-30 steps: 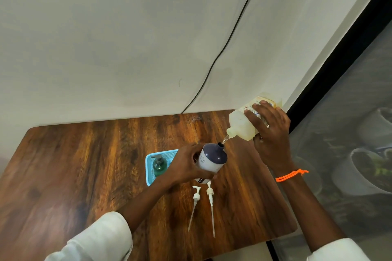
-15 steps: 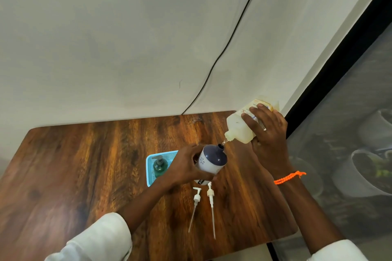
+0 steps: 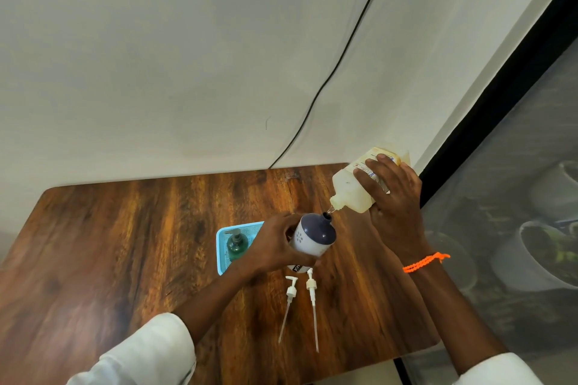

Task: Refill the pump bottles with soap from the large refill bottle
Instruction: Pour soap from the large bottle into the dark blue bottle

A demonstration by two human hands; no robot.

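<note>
Above the table, left hand [image 3: 275, 247] grips pump bottle [image 3: 312, 239]; right hand [image 3: 395, 197] clasps refill bottle [image 3: 350, 194].

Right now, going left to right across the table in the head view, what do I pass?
Blue basket with the green pump bottle → left hand → white bottle with dark top → refill bottle → right hand.

Home-type rm: wood table [image 3: 125, 259], potted plants [image 3: 550, 253] by window.
</note>
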